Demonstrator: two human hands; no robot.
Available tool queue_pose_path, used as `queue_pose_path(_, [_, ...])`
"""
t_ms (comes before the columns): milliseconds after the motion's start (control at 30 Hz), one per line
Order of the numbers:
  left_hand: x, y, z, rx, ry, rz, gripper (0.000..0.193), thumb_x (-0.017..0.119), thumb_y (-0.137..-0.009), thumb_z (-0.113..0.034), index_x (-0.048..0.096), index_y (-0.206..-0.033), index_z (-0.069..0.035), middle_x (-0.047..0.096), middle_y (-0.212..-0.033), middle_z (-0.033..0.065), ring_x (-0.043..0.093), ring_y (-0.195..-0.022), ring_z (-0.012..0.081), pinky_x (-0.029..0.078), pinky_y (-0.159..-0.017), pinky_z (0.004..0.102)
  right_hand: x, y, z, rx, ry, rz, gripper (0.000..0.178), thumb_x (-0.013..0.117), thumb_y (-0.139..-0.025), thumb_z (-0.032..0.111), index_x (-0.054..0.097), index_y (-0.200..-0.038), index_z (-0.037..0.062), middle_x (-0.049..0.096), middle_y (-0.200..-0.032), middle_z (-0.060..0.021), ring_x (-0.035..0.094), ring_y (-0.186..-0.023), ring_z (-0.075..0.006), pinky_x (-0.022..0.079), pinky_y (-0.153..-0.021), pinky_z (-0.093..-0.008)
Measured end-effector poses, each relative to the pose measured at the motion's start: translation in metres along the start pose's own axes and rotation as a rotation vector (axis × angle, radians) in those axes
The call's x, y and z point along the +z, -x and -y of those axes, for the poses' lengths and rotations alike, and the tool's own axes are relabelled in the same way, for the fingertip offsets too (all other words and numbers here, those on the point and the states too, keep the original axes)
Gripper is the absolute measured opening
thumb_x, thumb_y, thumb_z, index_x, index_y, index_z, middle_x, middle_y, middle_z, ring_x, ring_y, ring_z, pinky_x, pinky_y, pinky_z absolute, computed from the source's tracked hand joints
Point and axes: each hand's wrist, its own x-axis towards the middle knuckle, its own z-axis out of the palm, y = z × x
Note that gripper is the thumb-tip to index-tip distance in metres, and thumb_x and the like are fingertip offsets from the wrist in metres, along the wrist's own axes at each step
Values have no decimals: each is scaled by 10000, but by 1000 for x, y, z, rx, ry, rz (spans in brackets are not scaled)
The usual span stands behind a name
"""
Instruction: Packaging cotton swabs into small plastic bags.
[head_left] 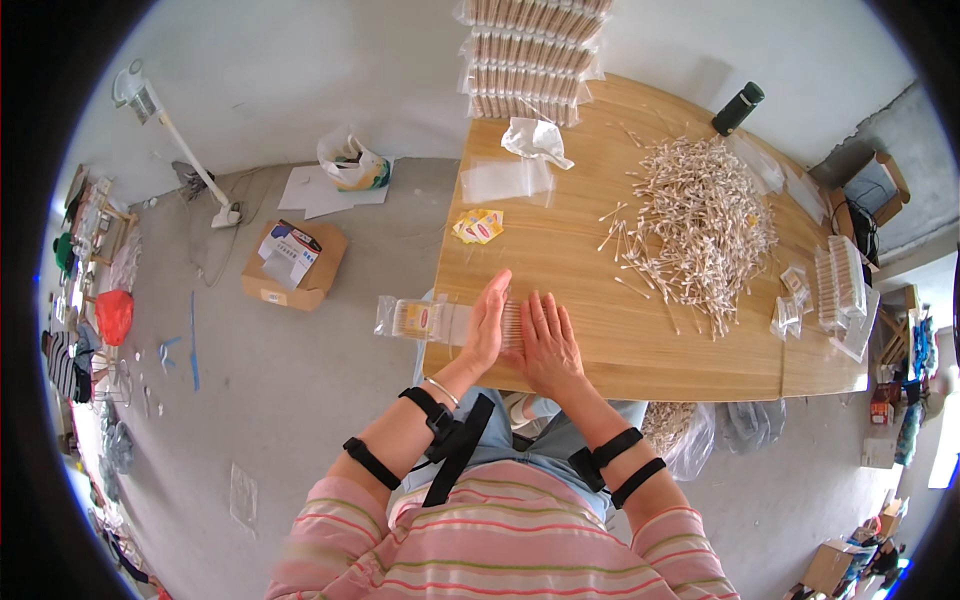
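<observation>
At the near edge of the worktop, left hand and right hand lie flat, fingers extended, gripping nothing. Both press a row of cotton swabs between them. Its clear bag overhangs the edge.

Single head-worn fisheye view, looking steeply down from above the person's chest onto the near edge of a wooden table; both forearms enter from the lower edge, floor curving away left, walls bending toward the rim.
</observation>
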Motion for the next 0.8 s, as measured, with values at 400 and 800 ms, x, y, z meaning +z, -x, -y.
queue_pose_path(400, [5,8,3,37,60,-103,766,337,-975,-567,322,-1418,57,397,-1427,174,378,-1298,222,277,-1087,320,14,-9,-20,184,-863,-413,604,503,-949,273,297,-1421,-43,239,-1513,-229,192,-1425,-358,168,-1157,-415])
queue_pose_path(800, [-3,9,4,-15,140,-20,748,336,-982,-530,232,-1449,45,246,-1512,179,204,-1419,281,157,-1168,394,-8,-9,-2,-22,-498,-322,893,748,-703,199,271,-1429,-9,216,-1502,-262,166,-1404,-450,204,-1143,-481])
